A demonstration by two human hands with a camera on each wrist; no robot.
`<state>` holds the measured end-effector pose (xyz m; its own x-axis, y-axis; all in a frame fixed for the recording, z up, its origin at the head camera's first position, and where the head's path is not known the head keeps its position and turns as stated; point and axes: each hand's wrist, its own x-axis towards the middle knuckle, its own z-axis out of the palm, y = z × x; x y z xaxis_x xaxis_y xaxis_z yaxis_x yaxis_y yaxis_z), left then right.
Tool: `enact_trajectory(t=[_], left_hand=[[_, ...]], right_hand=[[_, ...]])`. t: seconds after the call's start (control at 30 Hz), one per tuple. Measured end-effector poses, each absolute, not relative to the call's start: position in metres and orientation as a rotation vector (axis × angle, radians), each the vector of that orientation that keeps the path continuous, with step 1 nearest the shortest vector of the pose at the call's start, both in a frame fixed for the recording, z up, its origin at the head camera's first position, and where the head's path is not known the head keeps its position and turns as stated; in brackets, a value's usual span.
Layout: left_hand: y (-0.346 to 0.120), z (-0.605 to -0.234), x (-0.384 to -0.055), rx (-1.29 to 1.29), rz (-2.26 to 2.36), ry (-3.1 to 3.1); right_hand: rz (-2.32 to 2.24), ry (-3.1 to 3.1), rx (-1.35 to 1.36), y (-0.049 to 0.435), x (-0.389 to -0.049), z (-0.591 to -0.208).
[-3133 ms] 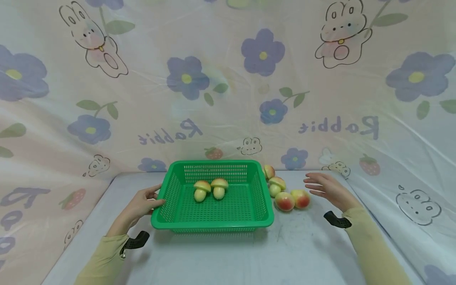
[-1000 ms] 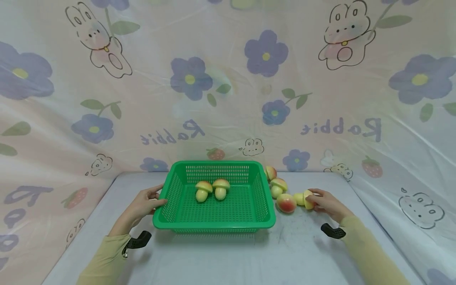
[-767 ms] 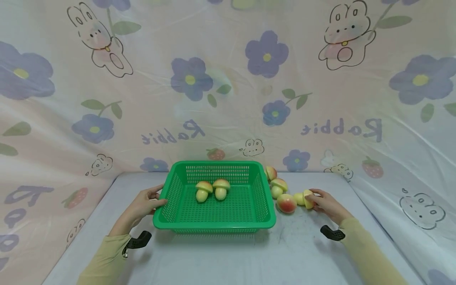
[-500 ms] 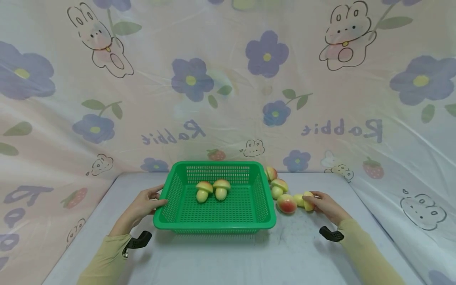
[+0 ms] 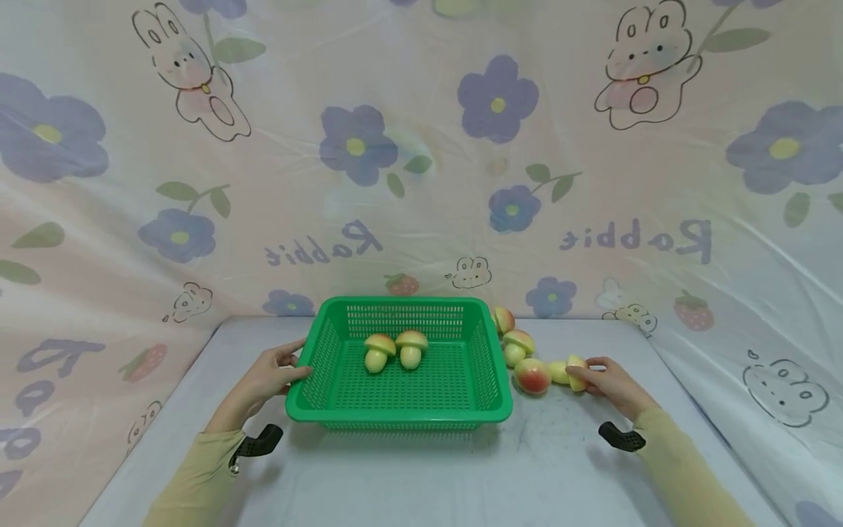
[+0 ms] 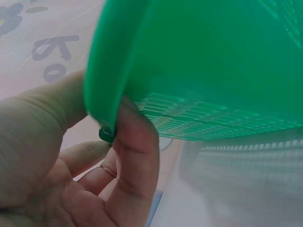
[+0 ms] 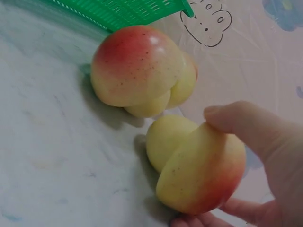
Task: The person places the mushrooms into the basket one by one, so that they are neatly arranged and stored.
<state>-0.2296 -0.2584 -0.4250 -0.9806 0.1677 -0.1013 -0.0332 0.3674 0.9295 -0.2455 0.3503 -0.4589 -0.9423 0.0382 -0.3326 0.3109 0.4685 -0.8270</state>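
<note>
My left hand (image 5: 272, 377) grips the left rim of a green plastic basket (image 5: 398, 416), thumb and fingers on either side of it in the left wrist view. Two toy mushrooms (image 5: 377, 353) with yellow-red caps lie inside, side by side. Right of the basket, my right hand (image 5: 614, 382) holds another toy mushroom (image 7: 203, 170) by its cap. That mushroom lies on its side, stem to the left. In the right wrist view the thumb is on the cap's upper edge and the other fingers are at its lower side, partly hidden.
Beside the basket's right wall are a red-capped mushroom (image 5: 532, 376), a second mushroom (image 5: 517, 347) behind it, and a third (image 5: 503, 320) partly hidden by the rim. A pale cloth covers the table (image 5: 421, 476). A patterned curtain (image 5: 421, 183) hangs behind.
My right hand has come in from open air at the right to the nearest mushroom. That mushroom has turned from cap facing forward to stem pointing left. My left hand stays on the rim.
</note>
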Motion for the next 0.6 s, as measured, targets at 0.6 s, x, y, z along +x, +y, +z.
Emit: enact_trajectory(t=[0.6], left_hand=[[-0.257, -0.424, -0.229, 0.111, 1.664, 2.452]], right_hand=[[-1.638, 2.415, 0.14, 0.365, -0.239, -0.467]])
